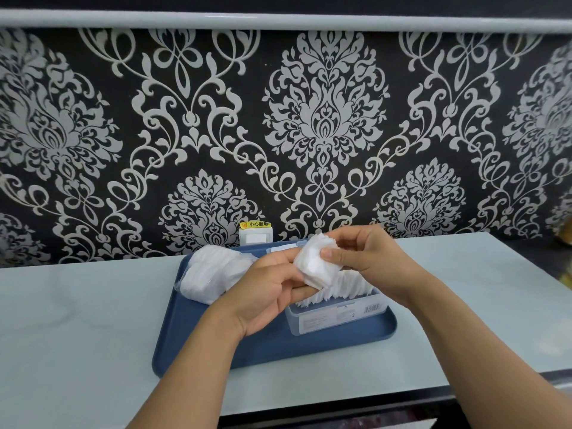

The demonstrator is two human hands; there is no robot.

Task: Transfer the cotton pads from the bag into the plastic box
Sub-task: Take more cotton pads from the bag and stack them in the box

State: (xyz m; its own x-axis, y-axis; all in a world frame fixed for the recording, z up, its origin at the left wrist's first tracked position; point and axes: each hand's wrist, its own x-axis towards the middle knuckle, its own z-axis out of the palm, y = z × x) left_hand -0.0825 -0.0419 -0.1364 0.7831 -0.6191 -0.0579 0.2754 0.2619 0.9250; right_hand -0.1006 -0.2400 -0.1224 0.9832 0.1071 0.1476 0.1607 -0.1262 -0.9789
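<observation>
Pads (315, 267), a small stack, pinched between both hands above box (337, 314) for squaring before insertion. Bag (210, 274) at tray's (278, 345) far left edge, within reach. Left hand (272, 292) fingers curled beneath stack; right hand (359, 252) thumb clamped on top. Box at tray's right, partly filled.

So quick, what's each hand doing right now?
Left hand: holding the stack of pads from below.
Right hand: pinching the same stack, thumb on top.
</observation>
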